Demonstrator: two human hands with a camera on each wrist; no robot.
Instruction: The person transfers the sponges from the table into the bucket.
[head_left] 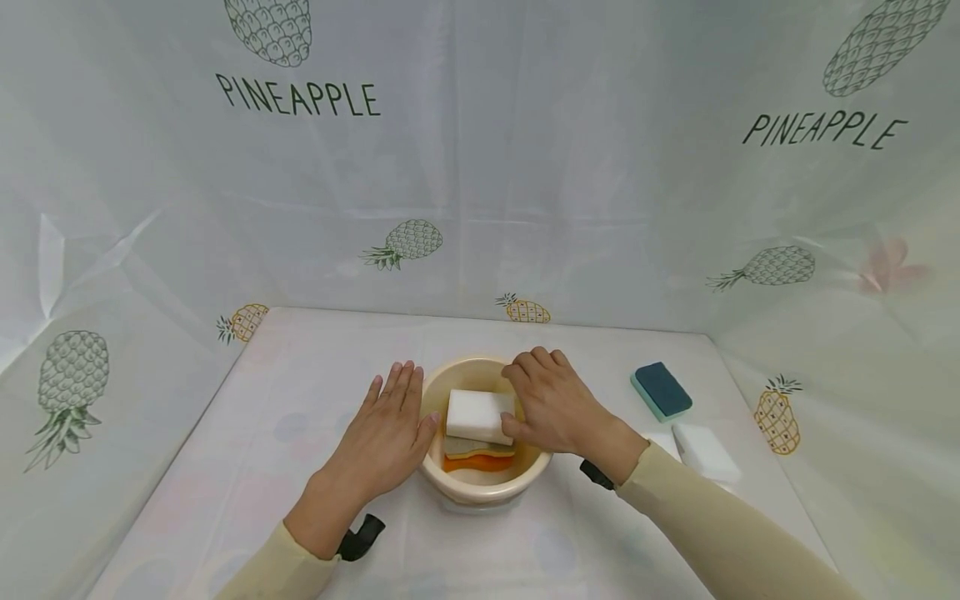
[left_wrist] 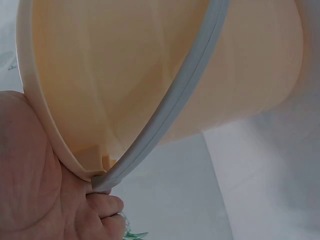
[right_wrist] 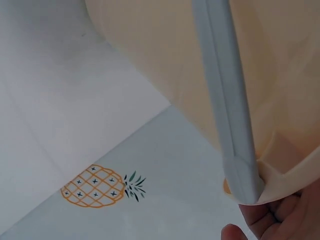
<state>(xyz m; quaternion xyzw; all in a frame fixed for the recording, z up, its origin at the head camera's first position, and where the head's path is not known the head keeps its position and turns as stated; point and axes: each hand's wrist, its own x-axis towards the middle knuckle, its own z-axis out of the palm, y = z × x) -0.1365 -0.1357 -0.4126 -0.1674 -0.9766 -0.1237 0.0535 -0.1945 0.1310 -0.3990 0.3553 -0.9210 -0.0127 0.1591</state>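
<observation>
The left hand (head_left: 386, 437) rests flat, fingers straight, steadying the round cream plastic bucket (head_left: 457, 487), while the right hand (head_left: 558, 408) pinches the white sponge block (head_left: 478, 415); lower it gently.

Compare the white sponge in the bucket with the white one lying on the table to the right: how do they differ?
The white sponge in the bucket tops a stack of sponges and is pinched by the right hand; the white sponge on the table lies alone, untouched, partly behind the right sleeve. The first sits inside the cream bucket; the second rests flat on the tablecloth. Both are plain white rectangular blocks.
</observation>
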